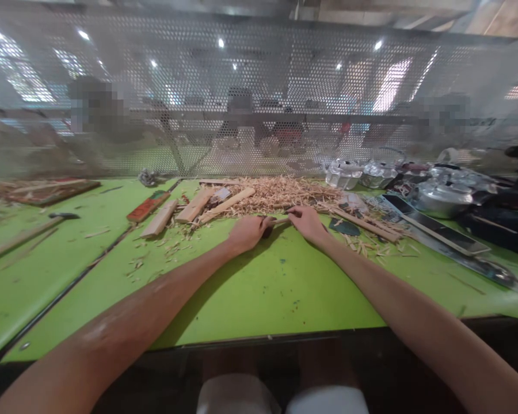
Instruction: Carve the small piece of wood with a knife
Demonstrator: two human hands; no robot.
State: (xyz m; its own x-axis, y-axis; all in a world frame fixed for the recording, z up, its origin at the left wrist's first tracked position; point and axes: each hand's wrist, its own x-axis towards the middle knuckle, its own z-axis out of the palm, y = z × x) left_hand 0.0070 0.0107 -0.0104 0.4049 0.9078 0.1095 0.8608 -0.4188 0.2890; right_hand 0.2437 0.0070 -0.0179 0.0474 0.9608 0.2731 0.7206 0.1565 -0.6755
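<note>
My left hand (247,231) is closed around a dark-handled tool (268,229) on the green table (259,293), at the near edge of a heap of wood shavings (280,194). A thin wooden stick (280,221) runs between both hands. My right hand (307,222) pinches the stick's right end. Both arms reach far forward over the table.
Several wooden blocks (194,206) and a red-green block (148,206) lie left of the shavings. A hammer (23,234) lies at far left. Metal pots (439,198), foil trays (343,172) and a long flat blade (435,231) crowd the right. A perforated screen (259,98) backs the table; people sit beyond.
</note>
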